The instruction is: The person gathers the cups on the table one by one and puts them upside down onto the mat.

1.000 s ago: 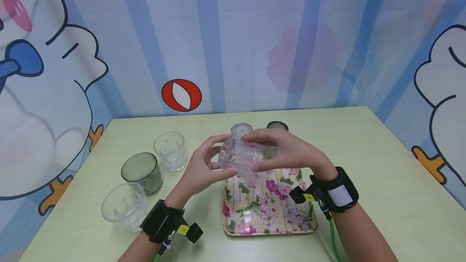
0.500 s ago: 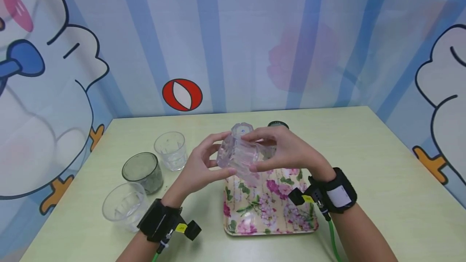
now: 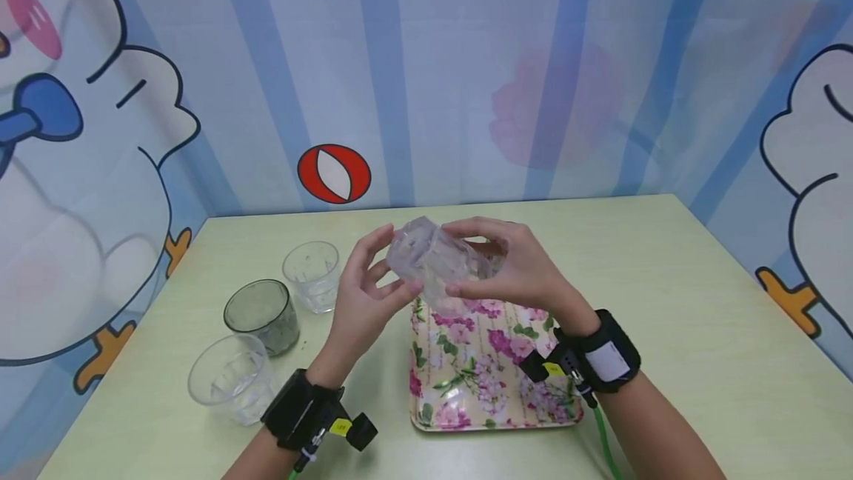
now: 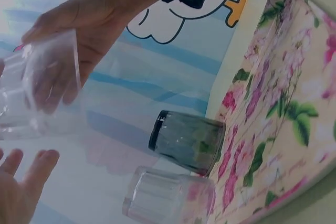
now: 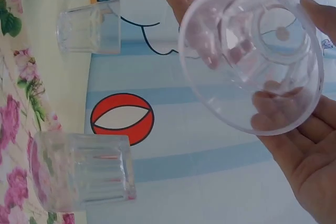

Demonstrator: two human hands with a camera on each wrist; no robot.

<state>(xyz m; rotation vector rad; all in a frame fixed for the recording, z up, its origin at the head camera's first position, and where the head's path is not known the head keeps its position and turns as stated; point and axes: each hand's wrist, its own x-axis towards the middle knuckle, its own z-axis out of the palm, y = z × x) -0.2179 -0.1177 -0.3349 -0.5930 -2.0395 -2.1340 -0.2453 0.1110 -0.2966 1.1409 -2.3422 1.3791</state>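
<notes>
A clear plastic cup [image 3: 443, 272] is tilted on its side over a floral tray [image 3: 466, 361], between my two hands. Its round mouth faces the camera in the right wrist view, where the cup [image 5: 252, 61] shows large. My right hand [image 3: 513, 265] grips it near the mouth, thumb in front and fingers over the top. My left hand [image 3: 369, 295] spans the base end, with thumb and fingertips right at its edge. Behind them, another clear cup [image 5: 84, 171] and a dark grey-green cup [image 4: 186, 140] stand on the tray, mostly hidden in the head view.
Left of the tray, three cups stand on the pale table [image 3: 666, 317]: a clear one [image 3: 312, 276], a dark grey-green one [image 3: 261, 317] and a wide clear one [image 3: 229, 380]. A patterned curtain [image 3: 460, 80] hangs behind the table.
The held cup has turned and risen slightly, now covering more of the clear cup behind it. Both hands have shifted up a little, the right one also to the left.
</notes>
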